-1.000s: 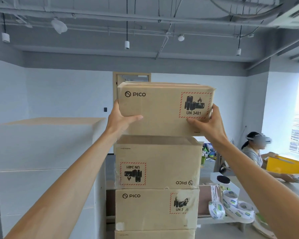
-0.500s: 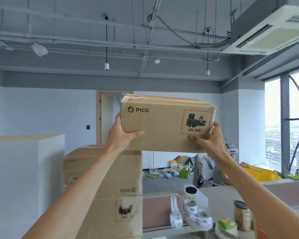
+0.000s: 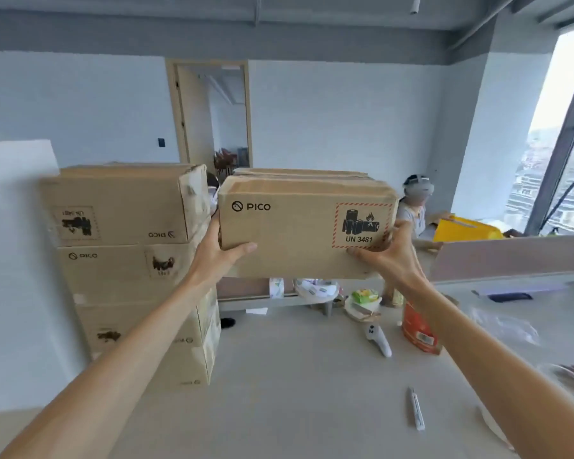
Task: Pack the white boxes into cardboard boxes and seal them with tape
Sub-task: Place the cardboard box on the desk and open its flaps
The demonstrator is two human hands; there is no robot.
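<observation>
Lowered from overhead, the cardboard box [image 3: 307, 226] was held above the grey table [image 3: 295, 376], right of the stack [image 3: 126, 260]. Left hand [image 3: 217, 251] gripped its left end, right hand [image 3: 386, 251] its right lower corner, fingers wrapped.

Five cardboard boxes are counted: one held box [image 3: 299, 226] between the left grip [image 3: 217, 251] and the right grip [image 3: 390, 256], and four in a stack [image 3: 123, 260] just left of the left grip. Below the right grip, one white controller [image 3: 378, 339], one red pouch [image 3: 418, 329] and one marker [image 3: 417, 409] are counted on the tabletop [image 3: 295, 392].
</observation>
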